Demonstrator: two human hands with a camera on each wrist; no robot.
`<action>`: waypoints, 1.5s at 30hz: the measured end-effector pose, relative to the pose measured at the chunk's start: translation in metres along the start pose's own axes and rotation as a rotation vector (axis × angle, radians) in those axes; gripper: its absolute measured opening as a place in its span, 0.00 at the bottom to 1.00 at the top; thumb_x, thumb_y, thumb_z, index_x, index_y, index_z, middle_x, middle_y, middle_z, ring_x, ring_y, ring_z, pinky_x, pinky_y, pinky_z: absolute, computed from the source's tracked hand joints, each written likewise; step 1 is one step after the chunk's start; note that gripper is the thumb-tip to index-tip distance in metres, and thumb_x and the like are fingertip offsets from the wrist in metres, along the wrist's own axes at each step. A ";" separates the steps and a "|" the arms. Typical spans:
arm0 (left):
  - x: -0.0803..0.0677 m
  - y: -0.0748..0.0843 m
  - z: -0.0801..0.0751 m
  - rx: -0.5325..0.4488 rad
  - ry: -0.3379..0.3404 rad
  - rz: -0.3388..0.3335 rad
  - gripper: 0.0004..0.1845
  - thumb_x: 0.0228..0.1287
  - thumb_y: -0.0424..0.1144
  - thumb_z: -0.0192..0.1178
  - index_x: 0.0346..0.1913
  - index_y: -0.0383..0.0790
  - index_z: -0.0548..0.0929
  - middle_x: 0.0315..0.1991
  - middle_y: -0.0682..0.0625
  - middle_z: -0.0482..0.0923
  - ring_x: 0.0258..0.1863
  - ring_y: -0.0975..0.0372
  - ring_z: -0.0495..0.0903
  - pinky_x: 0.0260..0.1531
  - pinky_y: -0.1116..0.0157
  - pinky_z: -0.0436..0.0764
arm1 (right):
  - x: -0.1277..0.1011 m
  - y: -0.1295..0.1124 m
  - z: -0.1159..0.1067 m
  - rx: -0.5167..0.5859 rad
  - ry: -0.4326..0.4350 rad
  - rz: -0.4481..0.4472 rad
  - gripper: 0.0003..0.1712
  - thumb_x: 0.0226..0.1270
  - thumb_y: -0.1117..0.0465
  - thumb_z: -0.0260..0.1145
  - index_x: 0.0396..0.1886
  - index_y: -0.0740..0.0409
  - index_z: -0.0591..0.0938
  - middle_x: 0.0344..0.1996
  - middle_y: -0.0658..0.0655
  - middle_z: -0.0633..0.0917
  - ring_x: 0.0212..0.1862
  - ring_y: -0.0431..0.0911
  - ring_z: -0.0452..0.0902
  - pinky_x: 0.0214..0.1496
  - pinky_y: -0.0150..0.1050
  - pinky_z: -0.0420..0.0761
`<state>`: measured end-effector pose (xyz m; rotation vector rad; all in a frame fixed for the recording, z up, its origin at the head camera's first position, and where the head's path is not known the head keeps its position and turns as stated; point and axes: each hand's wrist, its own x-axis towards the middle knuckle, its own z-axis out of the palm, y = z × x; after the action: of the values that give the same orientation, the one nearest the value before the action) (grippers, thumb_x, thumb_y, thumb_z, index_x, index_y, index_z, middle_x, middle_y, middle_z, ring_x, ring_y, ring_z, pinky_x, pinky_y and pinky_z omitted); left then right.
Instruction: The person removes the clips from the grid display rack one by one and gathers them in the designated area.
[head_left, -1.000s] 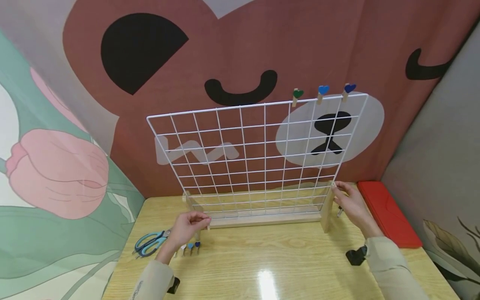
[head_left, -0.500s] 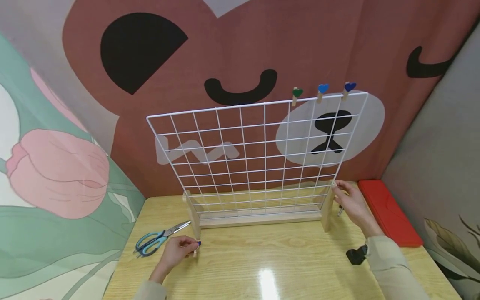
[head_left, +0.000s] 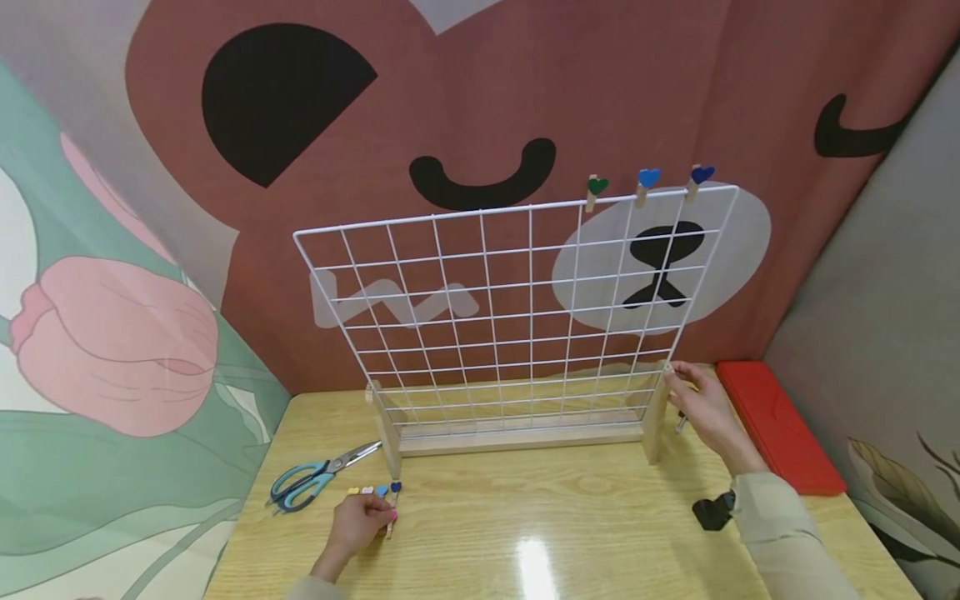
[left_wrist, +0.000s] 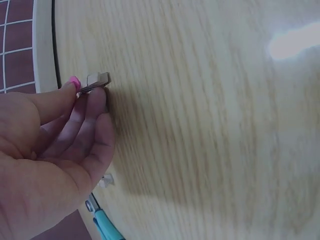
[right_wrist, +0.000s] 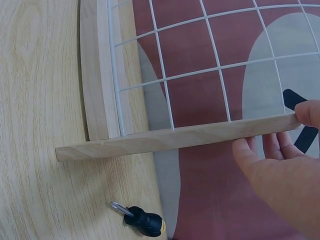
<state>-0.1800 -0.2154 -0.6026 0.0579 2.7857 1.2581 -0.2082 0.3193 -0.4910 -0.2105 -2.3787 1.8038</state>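
Your left hand (head_left: 358, 523) was low on the near side of the wire rack (head_left: 450, 216), in front of its left end, with thumb and fingertips pinched on a pink-topped clothespin (left_wrist: 75, 82). Your right hand (head_left: 701, 408) reached to the rack's right end, thumb and fingers closed on the top of its right upright (right_wrist: 175, 140).

A second earlier, your left hand had held a clothespin up beside the foot of the rack's left end; by this moment it had come down, nearer to you. Your right hand had kept its place, and so had the green clip (head_left: 597, 185), light blue clip (head_left: 648, 177) and dark blue clip (head_left: 702, 174) on the rack's top edge, toward its right end.

In front of the rack's left end lay a row of clothespins (head_left: 382, 491), partly hidden by your left hand. The scissors (head_left: 335, 464) lay left of the rack, blade tips just beside its left upright. Right of the rack were a screwdriver (right_wrist: 145, 221), near the right upright, and, farther out, a red case (head_left: 776, 425).
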 end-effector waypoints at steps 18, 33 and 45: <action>0.002 -0.008 0.006 0.002 0.006 -0.052 0.07 0.52 0.33 0.72 0.25 0.35 0.84 0.18 0.52 0.81 0.16 0.64 0.79 0.16 0.72 0.74 | -0.001 -0.002 -0.001 -0.032 -0.023 0.025 0.33 0.77 0.50 0.48 0.67 0.74 0.59 0.61 0.67 0.64 0.47 0.27 0.66 0.51 0.26 0.75; -0.001 -0.004 -0.009 0.113 0.079 -0.046 0.05 0.56 0.36 0.68 0.26 0.38 0.86 0.22 0.54 0.81 0.22 0.66 0.75 0.23 0.68 0.73 | 0.000 0.000 0.000 -0.028 -0.004 0.013 0.32 0.77 0.51 0.48 0.66 0.75 0.60 0.59 0.68 0.65 0.44 0.24 0.66 0.48 0.23 0.75; 0.021 0.048 -0.053 -0.323 0.030 -0.102 0.12 0.65 0.33 0.62 0.44 0.26 0.81 0.32 0.39 0.83 0.30 0.51 0.85 0.27 0.59 0.83 | 0.000 -0.001 0.000 -0.038 -0.014 0.012 0.34 0.77 0.50 0.48 0.67 0.75 0.60 0.60 0.69 0.65 0.46 0.26 0.65 0.51 0.26 0.75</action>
<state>-0.2058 -0.2218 -0.5325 -0.1237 2.5331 1.6725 -0.2083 0.3193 -0.4904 -0.2173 -2.4275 1.7722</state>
